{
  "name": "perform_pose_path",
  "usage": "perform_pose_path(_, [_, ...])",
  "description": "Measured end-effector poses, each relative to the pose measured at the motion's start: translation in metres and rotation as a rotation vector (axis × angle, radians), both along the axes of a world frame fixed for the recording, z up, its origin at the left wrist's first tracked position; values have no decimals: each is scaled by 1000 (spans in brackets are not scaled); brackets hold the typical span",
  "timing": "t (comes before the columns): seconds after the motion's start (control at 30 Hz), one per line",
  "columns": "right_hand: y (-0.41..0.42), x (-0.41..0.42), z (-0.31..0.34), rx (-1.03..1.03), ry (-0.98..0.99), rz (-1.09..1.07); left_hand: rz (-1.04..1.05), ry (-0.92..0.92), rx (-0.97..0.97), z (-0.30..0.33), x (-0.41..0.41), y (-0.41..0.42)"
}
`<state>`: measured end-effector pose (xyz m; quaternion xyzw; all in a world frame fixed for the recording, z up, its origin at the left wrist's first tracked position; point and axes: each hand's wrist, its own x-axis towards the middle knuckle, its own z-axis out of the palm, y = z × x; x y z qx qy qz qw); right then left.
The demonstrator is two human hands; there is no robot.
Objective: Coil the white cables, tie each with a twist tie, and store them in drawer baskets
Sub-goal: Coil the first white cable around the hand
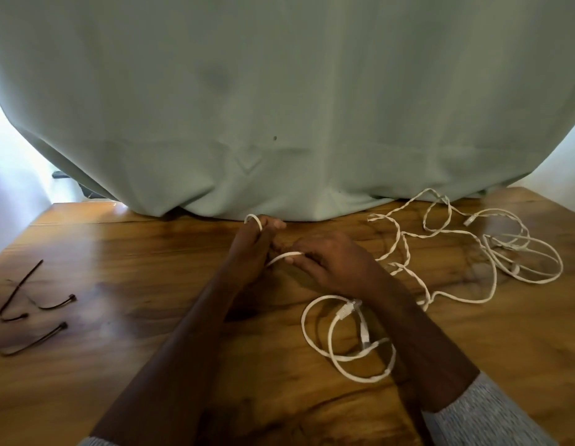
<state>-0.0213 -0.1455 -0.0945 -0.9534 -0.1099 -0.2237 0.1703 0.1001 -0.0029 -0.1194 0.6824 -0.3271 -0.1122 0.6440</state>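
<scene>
My left hand (252, 249) holds a loop of white cable (255, 219) that curls over its fingertips near the curtain's hem. My right hand (331, 262) pinches the same cable (284, 256) just beside the left hand. From under my right wrist the cable runs into loose loops (345, 341) with a clear connector on the table. More white cable (492, 252) lies tangled at the right, part of it twisted. Several dark twist ties (38, 312) lie at the left edge of the wooden table (151, 284).
A pale green curtain (279, 107) hangs over the table's far edge and fills the upper view. Bright white wall shows at both sides. No drawer or basket is in view.
</scene>
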Motion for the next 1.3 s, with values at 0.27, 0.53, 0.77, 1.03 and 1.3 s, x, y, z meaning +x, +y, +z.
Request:
perform_pose_path(0.27, [-12,2,-4,168,-148,-60,-492,344,174,8,-16,2])
perform_pose_path(0.53, [-1,4,-9,594,164,101,-865,694,110,4,-6,15])
perform_pose_path(0.77, [-7,13,-21,406,34,-48,-707,753,30,-2,-8,11])
perform_pose_path(1.03, [-12,14,-22,444,-69,-45,-784,878,-158,-5,-5,12])
perform_pose_path(1.3, [-11,8,-20,593,25,-25,-793,829,-169,-2,-4,10])
